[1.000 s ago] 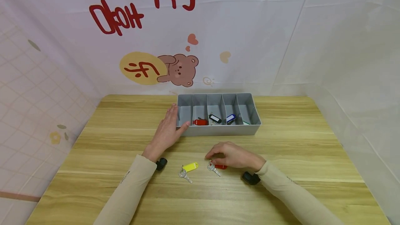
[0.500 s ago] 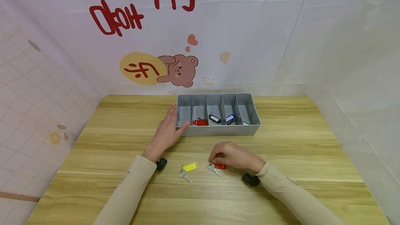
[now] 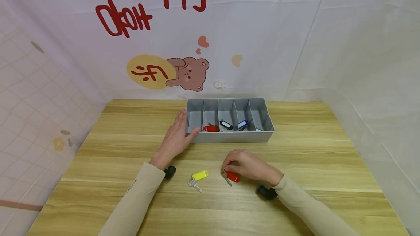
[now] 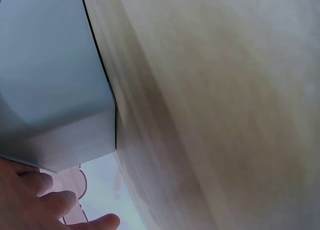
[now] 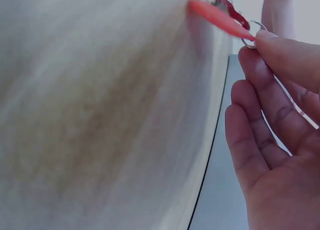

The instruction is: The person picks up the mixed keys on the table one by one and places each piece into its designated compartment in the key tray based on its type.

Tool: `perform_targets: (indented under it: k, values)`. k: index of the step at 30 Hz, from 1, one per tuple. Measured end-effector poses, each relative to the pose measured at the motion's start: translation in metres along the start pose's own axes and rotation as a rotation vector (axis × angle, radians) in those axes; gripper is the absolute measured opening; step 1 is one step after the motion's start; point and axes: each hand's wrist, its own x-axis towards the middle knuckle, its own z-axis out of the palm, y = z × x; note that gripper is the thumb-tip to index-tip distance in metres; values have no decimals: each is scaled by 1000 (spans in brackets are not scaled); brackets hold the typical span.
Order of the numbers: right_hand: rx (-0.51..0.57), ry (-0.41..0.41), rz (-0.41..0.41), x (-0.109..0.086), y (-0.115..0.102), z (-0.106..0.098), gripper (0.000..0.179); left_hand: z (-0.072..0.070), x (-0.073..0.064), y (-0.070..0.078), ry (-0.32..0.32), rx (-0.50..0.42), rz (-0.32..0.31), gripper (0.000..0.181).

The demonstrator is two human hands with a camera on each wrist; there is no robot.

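My right hand (image 3: 247, 165) pinches the metal ring of a red key tag (image 3: 233, 177) between thumb and index finger. A key (image 3: 227, 180) dangles from the same ring. In the right wrist view the tag (image 5: 220, 18) tilts just above the tabletop, and the other fingers curve loosely below the pinch. My left hand (image 3: 176, 137) rests against the left end of a grey divided box (image 3: 229, 137), fingers extended along its side and thumb at the front rim. Left of the red tag, a yellow key tag (image 3: 200, 175) with its key (image 3: 194, 184) lies on the table.
Inside the box, a red tag (image 3: 210, 128), a black-framed tag (image 3: 226, 124) and a blue tag (image 3: 242, 124) lie in separate compartments. A sliver of green (image 3: 259, 129) shows in the rightmost one. A printed cloth (image 3: 262, 46) hangs behind the wooden table (image 3: 131, 119).
My right hand has closed its thumb and finger on the ring and shifted slightly right. The red tag and its key have tilted up off the table. My left hand stays put.
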Motion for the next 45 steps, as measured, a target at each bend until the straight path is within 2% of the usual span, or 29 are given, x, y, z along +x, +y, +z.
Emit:
perform_targets:
  k: [6,14,19,25,35,45]
  values:
    - [0,82,-34,-6,-2,-4,7,0,1,0,1,0,0,93]
    - [74,162,-51,-10,-7,-14,6,0,1,-1,7,0,8,92]
    - [54,203,-26,-10,-12,-21,10,0,0,-1,5,-1,12,92]
    - [47,270,-61,-8,-16,-25,15,-1,0,-1,2,2,11,92]
    - [46,393,-104,4,-22,-35,15,-1,0,1,-6,5,2,92]
    - [82,477,-73,23,-33,-44,14,-1,0,1,0,3,4,92]
